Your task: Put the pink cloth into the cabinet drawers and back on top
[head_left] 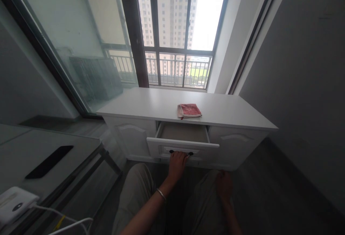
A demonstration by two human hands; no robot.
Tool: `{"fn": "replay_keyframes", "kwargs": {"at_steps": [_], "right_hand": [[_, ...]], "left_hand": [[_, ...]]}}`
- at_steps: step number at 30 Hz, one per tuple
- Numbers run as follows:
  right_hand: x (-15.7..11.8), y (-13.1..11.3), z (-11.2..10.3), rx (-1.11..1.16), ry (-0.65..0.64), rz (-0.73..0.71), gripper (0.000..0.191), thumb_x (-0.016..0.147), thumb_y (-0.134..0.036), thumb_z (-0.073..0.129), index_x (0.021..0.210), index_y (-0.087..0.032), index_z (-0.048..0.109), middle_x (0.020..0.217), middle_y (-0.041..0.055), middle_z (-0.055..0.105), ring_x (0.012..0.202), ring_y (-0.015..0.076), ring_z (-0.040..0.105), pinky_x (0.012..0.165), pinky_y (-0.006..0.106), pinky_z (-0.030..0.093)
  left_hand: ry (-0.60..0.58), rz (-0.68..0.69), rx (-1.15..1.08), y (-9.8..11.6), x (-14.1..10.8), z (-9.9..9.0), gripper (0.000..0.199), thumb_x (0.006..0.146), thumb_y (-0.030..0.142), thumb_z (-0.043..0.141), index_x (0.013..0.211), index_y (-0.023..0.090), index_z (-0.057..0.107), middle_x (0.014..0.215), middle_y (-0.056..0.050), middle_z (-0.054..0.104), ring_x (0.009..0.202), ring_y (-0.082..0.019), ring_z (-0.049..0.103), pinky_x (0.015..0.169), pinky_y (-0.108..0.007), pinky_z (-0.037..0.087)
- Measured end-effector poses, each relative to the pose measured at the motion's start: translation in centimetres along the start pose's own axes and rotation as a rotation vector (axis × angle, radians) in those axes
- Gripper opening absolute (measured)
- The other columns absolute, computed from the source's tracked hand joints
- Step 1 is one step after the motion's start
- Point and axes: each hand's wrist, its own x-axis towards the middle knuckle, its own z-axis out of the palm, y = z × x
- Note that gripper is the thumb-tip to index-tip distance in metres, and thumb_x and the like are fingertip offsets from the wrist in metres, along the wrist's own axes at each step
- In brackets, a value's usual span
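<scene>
My left hand, with a bracelet on its wrist, has its fingers wrapped round the handle on the front of a white drawer. The drawer stands pulled out from the white cabinet, and the part of its inside that shows is bare. My right hand rests closed by my right knee, its fingers curled; whether anything is in it is hidden. On the cabinet top, above the drawer, lies a folded red and white cloth.
To the left stands a table with a black flat object and a white device with a white cable. My knees are close to the drawer front. Behind the cabinet are glass doors and a window.
</scene>
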Motion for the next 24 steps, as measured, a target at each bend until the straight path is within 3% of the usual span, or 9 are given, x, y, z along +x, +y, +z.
{"fn": "replay_keyframes", "kwargs": {"at_steps": [8,16,24], "right_hand": [[0.2,0.6,-0.2,0.004,0.02,0.066,0.047,0.078,-0.062,0.043,0.096,-0.027,0.07,0.1,0.018,0.073,0.106,0.0414,0.07,0.091,0.055,0.054],[0.5,2.7,0.1,0.014,-0.015,0.134,0.052,0.077,-0.059,0.038,0.102,-0.022,0.065,0.11,0.0198,0.074,0.109,0.0405,0.07,0.094,0.051,0.054],[0.5,2.6,-0.2,0.11,0.017,0.136,0.044,0.073,-0.06,0.045,0.093,-0.026,0.065,0.101,0.0189,0.074,0.103,0.0449,0.07,0.09,0.058,0.053]], "left_hand": [[0.005,0.0,-0.01,1.2,-2.3,-1.3,0.022,0.105,0.024,0.051,0.105,0.022,0.073,0.1,-0.005,0.074,0.098,-0.023,0.064,0.091,-0.04,0.045],[-0.04,0.006,-0.05,2.7,-6.3,-3.2,0.027,0.106,0.022,0.046,0.112,0.024,0.073,0.104,-0.004,0.074,0.099,-0.023,0.063,0.093,-0.041,0.046],[-0.079,-0.008,-0.083,3.2,-6.1,-3.9,0.029,0.107,0.027,0.044,0.114,0.024,0.073,0.105,-0.006,0.075,0.099,-0.024,0.066,0.094,-0.045,0.051]]}}
